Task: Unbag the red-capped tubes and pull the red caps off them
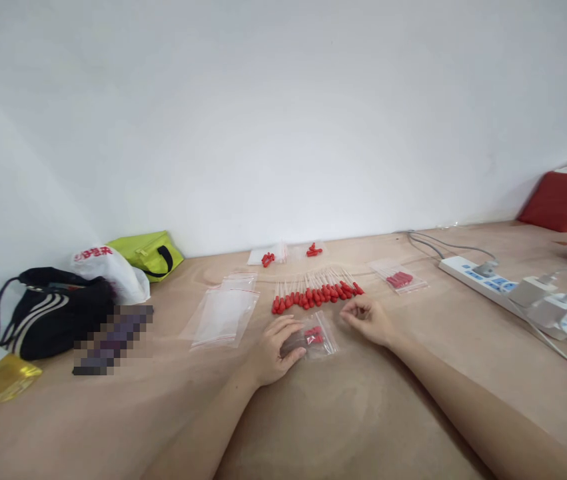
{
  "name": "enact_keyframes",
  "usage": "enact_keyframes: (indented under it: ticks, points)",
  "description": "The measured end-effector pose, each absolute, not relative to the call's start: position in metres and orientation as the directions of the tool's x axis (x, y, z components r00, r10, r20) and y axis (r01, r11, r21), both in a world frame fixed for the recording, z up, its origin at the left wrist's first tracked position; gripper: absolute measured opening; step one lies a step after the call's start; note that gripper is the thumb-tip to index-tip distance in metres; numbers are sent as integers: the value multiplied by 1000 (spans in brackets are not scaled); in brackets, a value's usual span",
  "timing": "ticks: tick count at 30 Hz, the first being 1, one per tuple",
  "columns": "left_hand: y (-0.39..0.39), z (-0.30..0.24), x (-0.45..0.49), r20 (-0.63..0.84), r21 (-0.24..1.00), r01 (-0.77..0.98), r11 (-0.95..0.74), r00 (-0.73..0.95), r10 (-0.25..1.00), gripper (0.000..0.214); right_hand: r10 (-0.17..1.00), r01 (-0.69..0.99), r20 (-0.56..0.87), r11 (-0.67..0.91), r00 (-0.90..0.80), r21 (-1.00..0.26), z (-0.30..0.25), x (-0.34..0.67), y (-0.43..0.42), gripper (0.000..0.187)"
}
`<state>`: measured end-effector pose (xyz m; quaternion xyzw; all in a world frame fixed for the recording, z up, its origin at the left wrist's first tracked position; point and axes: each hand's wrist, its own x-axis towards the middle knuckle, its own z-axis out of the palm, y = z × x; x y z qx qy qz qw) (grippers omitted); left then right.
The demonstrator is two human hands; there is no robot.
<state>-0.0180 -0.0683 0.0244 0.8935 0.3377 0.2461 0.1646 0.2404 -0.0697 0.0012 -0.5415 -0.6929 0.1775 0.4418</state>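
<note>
My left hand (pixel 277 347) lies on the wooden table with its fingers pinched on a small clear zip bag (pixel 319 337) that holds a few red-tipped pieces. My right hand (pixel 369 319) rests just right of the bag, fingers curled loosely with nothing visible in them. Right behind both hands lies a row of several thin sticks with red tips (pixel 317 292). A stack of empty clear zip bags (pixel 223 315) sits to the left of my left hand.
A filled bag (pixel 400 279) and loose red pieces (pixel 314 251) lie farther back. A white power strip (pixel 508 291) with plugs and cables is at the right, a red box (pixel 566 199) behind it. Black (pixel 48 312), white and green bags (pixel 147 252) stand at the left.
</note>
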Motion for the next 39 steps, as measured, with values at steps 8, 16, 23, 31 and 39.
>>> enact_keyframes:
  ticks: [8, 16, 23, 31, 39]
  points:
    - [-77, 29, -21, 204, 473, 575, -667, 666, 718, 42, 902, 633, 326, 432, -284, -643, 11, 208, -84, 26]
    - [-79, 37, -22, 86, 450, 572, -685, 736, 671, 52, 876, 692, 267, 481, -401, -538, 11, 200, -82, 34]
    - [-79, 39, -26, -4, 447, 599, -664, 744, 668, 56, 873, 659, 276, 484, -401, -575, 18, 206, -86, 15]
    - [-78, 36, -27, 6, 455, 587, -669, 750, 662, 56, 894, 569, 129, 379, -430, -729, 23, 219, -91, 20]
    - [-76, 36, -28, 28, 461, 569, -681, 758, 652, 53, 960, 177, 51, 103, -276, -979, 20, 251, -81, 28]
